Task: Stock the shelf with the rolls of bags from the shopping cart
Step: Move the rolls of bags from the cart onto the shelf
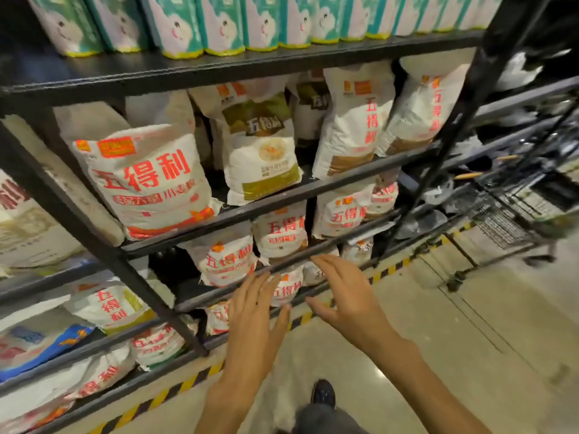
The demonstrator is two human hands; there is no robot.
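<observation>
- The black metal shelf unit (94, 242) fills the view from nine to one o'clock, its tiers packed with white woven flour sacks printed in red characters (147, 180); green-and-white soft packs with a cartoon face (175, 26) line the top tier at twelve o'clock.
- The left hand (255, 311), at six o'clock, is spread with straight fingers and holds nothing; its grip is unformed and it hovers before a lower tier.
- The right hand (344, 296), just right of it, is likewise spread and bare.
- The dark wire shopping cart (513, 214) stands at three o'clock, well apart from both hands.
- The rolls of bags are too blurred to pick out; presumably they lie in the cart.
- Judging by the task, such rolls should be light, soft-skinned and slippery, liable to unwind; gripping round the middle of the cylinder seems safest.
</observation>
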